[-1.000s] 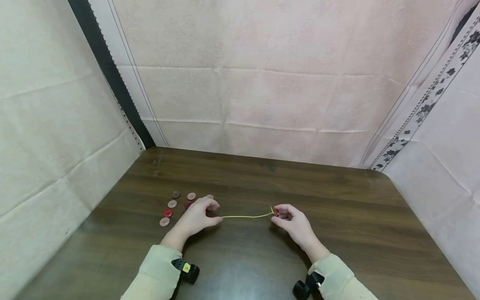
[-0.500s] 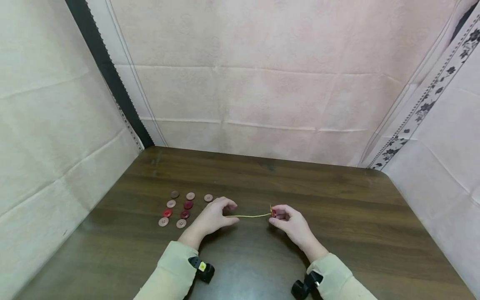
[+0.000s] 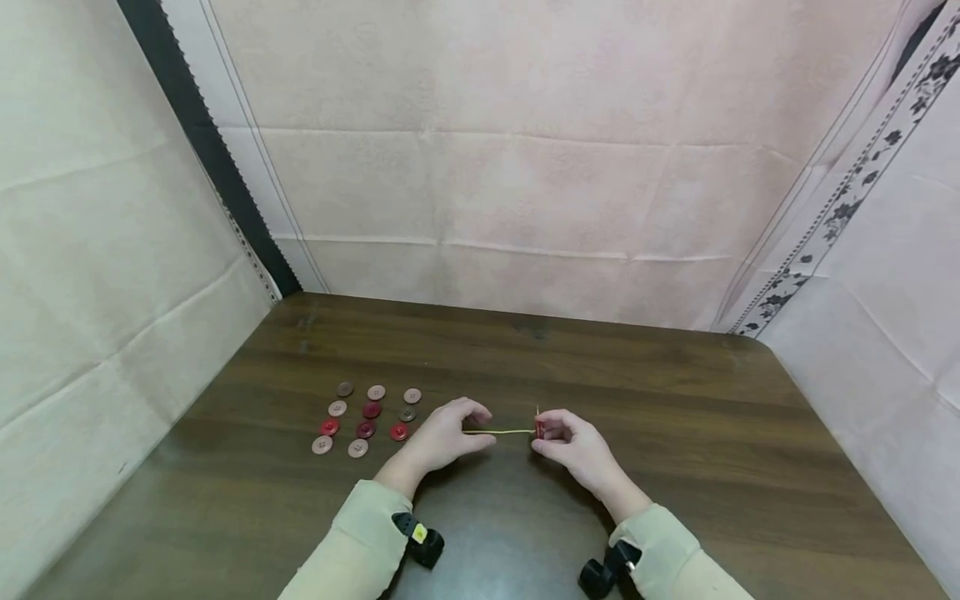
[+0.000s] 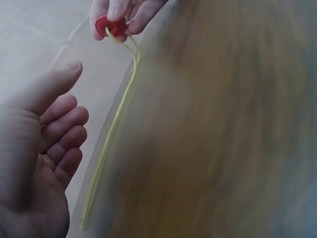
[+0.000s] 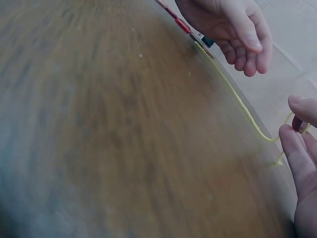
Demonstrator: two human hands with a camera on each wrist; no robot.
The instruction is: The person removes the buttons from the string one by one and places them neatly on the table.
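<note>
My right hand [image 3: 576, 448] pinches a red button [image 4: 112, 27] between thumb and fingers, just above the table in the head view. A yellow string [image 4: 116, 119] passes through a hole of the button, and a short end sticks up beside the fingertips. From there the long part of the string runs left, behind my left hand [image 3: 446, 437]. That hand is relaxed, its thumb apart from loosely bent fingers, with nothing between them in the left wrist view. Left of it lie loose buttons, the nearest a red button [image 3: 399, 432].
Several flat buttons lie in rough columns on the wooden table [image 3: 675, 467], among them a pink button [image 3: 358, 448], a dark red button [image 3: 371, 409] and a brown button [image 3: 345, 389]. Pale cloth [image 3: 487, 192] hangs behind the table and at both sides.
My left hand has moved right along the string towards my right hand, uncovering more buttons on the table. My right hand keeps its pinch on the red button, almost in place.
</note>
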